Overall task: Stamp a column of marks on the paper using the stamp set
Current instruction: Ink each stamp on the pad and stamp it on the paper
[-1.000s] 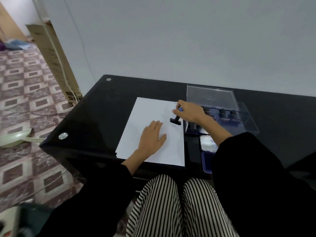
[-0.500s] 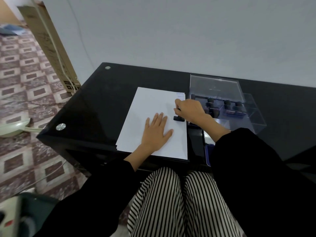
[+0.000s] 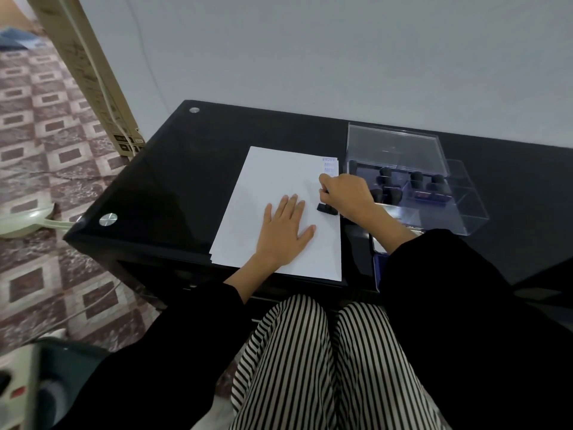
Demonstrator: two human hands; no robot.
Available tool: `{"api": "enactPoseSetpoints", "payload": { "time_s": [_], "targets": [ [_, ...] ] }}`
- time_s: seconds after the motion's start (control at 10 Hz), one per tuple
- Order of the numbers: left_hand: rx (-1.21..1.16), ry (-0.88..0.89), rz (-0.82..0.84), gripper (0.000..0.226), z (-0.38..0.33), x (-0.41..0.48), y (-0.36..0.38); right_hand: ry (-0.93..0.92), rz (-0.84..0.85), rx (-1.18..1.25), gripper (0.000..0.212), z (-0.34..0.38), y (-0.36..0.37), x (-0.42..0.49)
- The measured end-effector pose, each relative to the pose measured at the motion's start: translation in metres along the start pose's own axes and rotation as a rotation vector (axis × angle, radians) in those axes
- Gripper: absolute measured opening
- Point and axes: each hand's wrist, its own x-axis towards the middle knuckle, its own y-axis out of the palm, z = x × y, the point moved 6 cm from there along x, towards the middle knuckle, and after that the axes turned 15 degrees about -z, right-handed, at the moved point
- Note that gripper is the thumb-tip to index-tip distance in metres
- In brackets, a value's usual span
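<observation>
left grip (image 3: pixel 286 231) flat, fingers spread, pressing paper (image 3: pixel 266 181) on counter (image 3: pixel 201 169) | right grip (image 3: pixel 347 197) curled round stamp (image 3: pixel 327 209), base at paper's right edge, probably touching | blue marks (image 3: pixel 330 166) just above it | stamp box (image 3: pixel 434 209) open, right of paper

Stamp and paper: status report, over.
Left hand flat on white paper sheet. Right hand grips small black stamp, base on sheet's right edge, below blue marks. Nothing in the way.
</observation>
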Motion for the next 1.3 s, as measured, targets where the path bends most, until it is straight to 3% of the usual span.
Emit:
{"api": "enactPoseSetpoints", "payload": {
  "time_s": [1.3],
  "targets": [
    [0.026,0.023,0.014,0.068,-0.0019,-0.0018,0.0012,0.034,-0.102,0.016,0.016,0.0029,0.0063,-0.0089]
  ]
}}
